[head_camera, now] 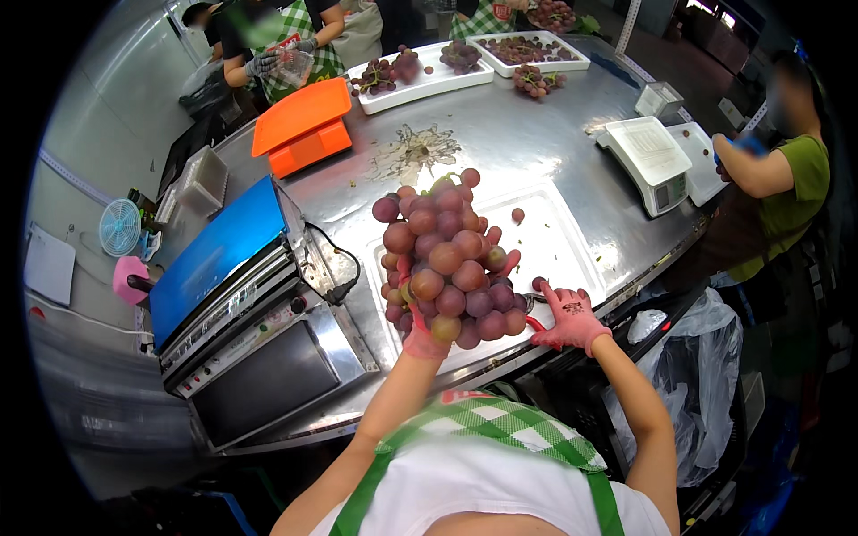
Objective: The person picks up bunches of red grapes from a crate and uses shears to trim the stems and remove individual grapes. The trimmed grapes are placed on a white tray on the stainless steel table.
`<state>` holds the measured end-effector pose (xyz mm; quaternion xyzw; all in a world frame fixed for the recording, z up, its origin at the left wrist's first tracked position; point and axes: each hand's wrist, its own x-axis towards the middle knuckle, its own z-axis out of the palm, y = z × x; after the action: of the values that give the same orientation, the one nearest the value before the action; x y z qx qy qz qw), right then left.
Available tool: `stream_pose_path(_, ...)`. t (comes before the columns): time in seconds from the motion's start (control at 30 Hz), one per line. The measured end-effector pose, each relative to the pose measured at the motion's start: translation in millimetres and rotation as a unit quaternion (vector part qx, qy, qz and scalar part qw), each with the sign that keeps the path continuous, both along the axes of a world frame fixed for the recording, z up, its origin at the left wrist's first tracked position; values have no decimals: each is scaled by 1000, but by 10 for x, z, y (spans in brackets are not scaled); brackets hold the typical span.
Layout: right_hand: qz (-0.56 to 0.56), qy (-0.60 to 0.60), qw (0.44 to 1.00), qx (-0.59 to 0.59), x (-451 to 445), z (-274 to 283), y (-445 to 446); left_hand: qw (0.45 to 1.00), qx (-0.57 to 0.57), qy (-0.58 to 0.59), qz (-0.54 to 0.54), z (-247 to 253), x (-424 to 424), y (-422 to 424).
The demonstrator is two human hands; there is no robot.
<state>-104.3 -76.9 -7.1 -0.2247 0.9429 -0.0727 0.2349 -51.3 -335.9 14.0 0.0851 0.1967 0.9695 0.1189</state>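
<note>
A large bunch of reddish-purple grapes [450, 268] is held up over a white foam tray [570, 231]. My left hand [427, 338], in a pink glove, supports it from below and behind; grapes hide much of that hand. To the right, my right hand [570, 316], also gloved in pink, is low over the tray's near right corner with thumb and fingers spread. Its index fingertip is at a loose grape [538, 283]. Red-handled scissors [535, 324] lie by the thumb, partly hidden by the bunch; whether the hand grips them is unclear. Another loose grape [517, 215] sits farther back in the tray.
A wrapping machine [268, 355] stands left, an orange scale [301, 127] behind it. A white scale [647, 161] is at right. Foam trays [429, 90] with grapes line the far edge of the metal table [482, 144]. Co-workers stand across and at right [771, 167].
</note>
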Motion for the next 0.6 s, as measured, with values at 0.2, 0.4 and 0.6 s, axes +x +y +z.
stream_pose_path(0.2, 24, -4, 1000, 4, -49, 21, -69, 1000, -16, -9, -5, -48, 52, 1)
stream_pose_path(0.4, 45, -44, 998, -20, -133, 46, -58, 1000, -21, -5, 4, 205, 0, 8)
stream_pose_path(0.6, 35, -18, 999, -33, -186, 282, 12, 1000, -14, -12, 10, 725, -105, 146)
